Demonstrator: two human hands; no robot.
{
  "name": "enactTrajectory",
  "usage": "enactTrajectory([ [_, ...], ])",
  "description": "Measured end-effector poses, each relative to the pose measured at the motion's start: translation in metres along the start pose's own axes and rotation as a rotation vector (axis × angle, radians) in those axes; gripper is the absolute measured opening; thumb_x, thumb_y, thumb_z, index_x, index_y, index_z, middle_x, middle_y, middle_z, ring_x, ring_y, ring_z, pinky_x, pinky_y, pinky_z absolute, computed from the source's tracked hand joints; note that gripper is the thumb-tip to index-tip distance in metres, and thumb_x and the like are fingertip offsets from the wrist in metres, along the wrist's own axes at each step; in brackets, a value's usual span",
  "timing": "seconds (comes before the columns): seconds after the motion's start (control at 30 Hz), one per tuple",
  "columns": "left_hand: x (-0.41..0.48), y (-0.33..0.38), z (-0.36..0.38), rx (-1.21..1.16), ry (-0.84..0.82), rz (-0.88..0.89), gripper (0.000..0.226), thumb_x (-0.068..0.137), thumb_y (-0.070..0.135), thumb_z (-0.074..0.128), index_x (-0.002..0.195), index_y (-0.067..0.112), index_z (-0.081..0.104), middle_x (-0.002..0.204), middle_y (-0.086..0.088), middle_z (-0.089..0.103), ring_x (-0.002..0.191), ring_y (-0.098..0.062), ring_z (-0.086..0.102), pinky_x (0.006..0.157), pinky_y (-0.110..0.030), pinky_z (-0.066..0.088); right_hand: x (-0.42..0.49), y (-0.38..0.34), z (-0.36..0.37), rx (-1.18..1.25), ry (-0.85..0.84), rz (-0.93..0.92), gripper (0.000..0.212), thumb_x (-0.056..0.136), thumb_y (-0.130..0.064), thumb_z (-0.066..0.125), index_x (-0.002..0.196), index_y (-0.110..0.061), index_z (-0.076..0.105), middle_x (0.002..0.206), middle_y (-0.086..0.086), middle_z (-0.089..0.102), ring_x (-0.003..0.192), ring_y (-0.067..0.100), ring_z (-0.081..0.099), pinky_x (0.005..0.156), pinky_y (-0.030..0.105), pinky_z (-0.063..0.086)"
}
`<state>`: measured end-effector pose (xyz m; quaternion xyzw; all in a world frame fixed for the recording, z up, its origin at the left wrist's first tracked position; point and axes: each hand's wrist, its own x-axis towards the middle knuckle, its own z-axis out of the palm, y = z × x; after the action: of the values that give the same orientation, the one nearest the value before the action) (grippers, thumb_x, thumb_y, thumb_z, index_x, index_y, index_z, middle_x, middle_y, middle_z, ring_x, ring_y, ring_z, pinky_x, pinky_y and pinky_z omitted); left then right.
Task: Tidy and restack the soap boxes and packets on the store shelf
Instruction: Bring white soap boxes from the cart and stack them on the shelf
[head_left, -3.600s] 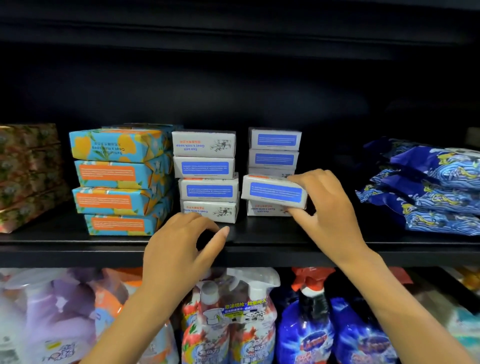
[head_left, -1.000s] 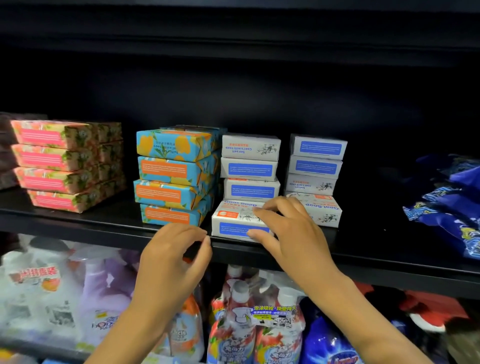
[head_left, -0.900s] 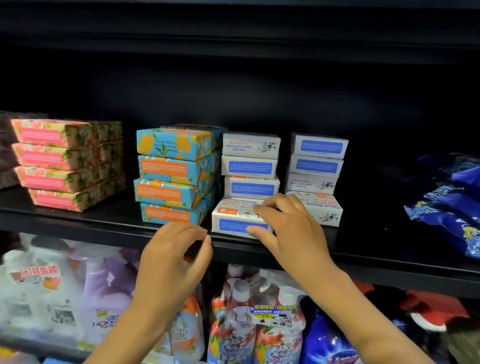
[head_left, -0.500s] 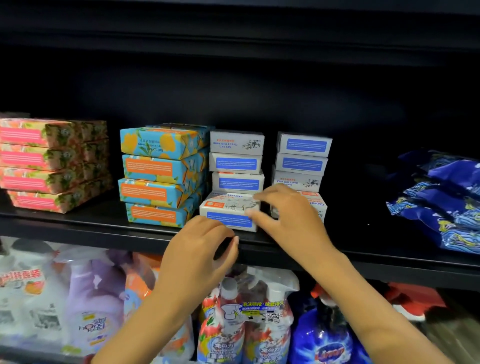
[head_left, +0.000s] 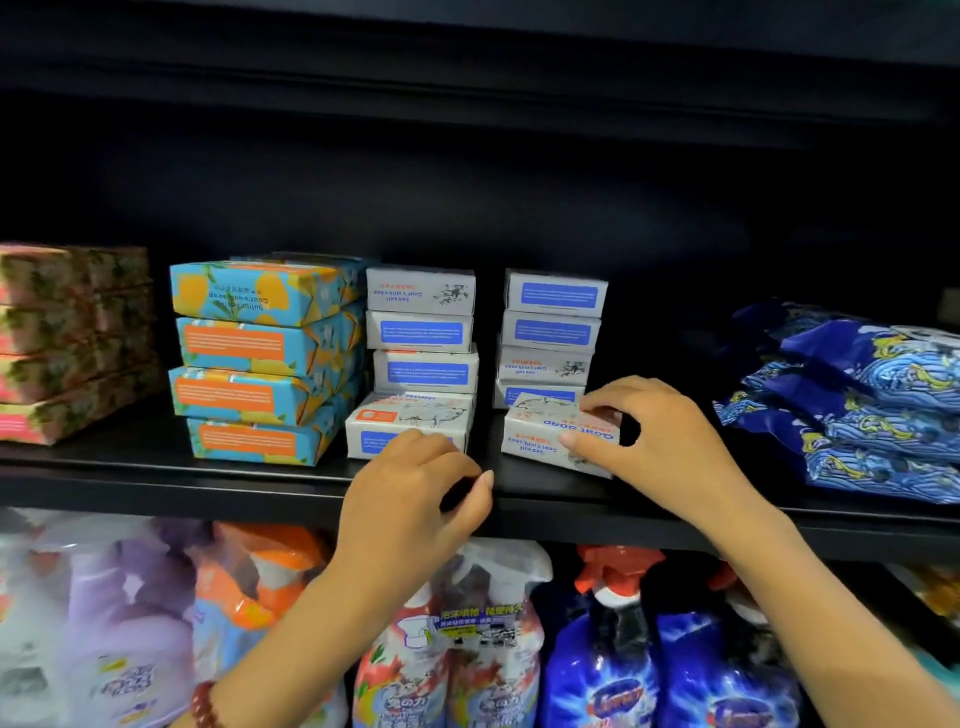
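Black metal shelf: stock stands in rows along it.

Dark blue wave-print plastic packets, at 3 o'clock: soft and slippery by appearance, cut off by the frame edge.

Turquoise-and-orange cardboard soap boxes, at 9 o'clock: stacked four high, slightly askew.

Two stacks of small white cardboard soap boxes with blue labels, left stack and right stack: anything behind them is lost in darkness.

Loose white goat-soap box: tilted, at 6 o'clock of the right stack and hiding part of its bottom box. Judged light, stiff at the corners, crushable on the faces; best held across opposite edges. Whether it rests on the shelf cannot be told.

Right hand: thumb and fingers pinch this box at its 3 o'clock end.

Left hand: loosely curled, holding nothing; contact with the left stack's bottom box is unclear.
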<state>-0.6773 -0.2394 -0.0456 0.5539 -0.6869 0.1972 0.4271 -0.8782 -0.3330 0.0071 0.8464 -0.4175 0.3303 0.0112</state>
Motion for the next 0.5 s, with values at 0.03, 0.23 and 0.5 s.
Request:
enactTrajectory([
  [0.03,0.000,0.000,0.000,0.001,-0.003,-0.002,0.035,0.084,0.038,0.049,0.072,0.014,0.072,0.069,0.004,0.062,0.067,-0.018,0.058,0.053,-0.034,0.049,0.002,0.000,0.000,-0.043,-0.068,0.029,0.059,0.073,-0.057,0.062,0.122,-0.025,0.058,0.117,-0.009,0.056,0.111,0.010,0.047,0.089,0.029,0.044],
  [0.23,0.000,0.001,-0.006,-0.056,-0.022,-0.045,0.037,0.085,0.043,0.046,0.075,0.018,0.071,0.070,0.009,0.064,0.069,-0.014,0.059,0.059,-0.027,0.047,0.003,-0.009,0.005,-0.108,-0.085,0.092,0.064,0.069,-0.056,0.069,0.122,-0.022,0.054,0.114,-0.004,0.055,0.102,0.012,0.051,0.077,0.024,0.044],
  [0.5,0.024,0.019,-0.023,-0.645,-0.070,-0.334,0.049,0.070,0.065,0.066,0.107,0.033,0.065,0.093,0.026,0.068,0.092,0.007,0.062,0.073,-0.010,0.049,-0.033,-0.027,-0.005,0.152,0.386,-0.400,0.057,0.072,-0.028,0.073,0.121,-0.011,0.048,0.120,-0.001,0.050,0.115,0.011,0.044,0.092,0.016,0.038],
])
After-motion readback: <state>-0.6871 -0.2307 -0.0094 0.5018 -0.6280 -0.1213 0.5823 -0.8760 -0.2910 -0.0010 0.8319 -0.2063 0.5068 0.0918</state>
